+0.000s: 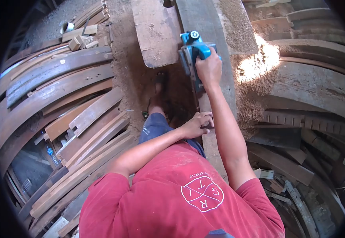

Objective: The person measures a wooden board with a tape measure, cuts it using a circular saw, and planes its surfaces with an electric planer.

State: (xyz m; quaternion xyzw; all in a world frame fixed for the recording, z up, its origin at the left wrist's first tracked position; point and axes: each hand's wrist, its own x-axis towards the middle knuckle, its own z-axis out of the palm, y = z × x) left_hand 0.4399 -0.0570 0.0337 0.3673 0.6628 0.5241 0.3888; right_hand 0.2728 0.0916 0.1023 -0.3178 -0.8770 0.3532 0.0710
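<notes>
My right hand (pixel 209 68) is wrapped around the handle of a blue electric planer (pixel 186 59). The planer rests at the left edge of a long wooden board (pixel 228 85) that runs away from my body. Closer to my waist, my left hand (pixel 197 124) has its fingers curled at the near part of this board, along its left edge. The undersides of those fingers are hidden, and a small dark patch shows beneath them.
Another thick plank (pixel 156 35) lies to the left, with a gap between it and the board. Wood shavings (pixel 251 95) are heaped at the right. Stacked timber (pixel 61 87) fills the left side, and more curved planks (pixel 315 87) lie at the right.
</notes>
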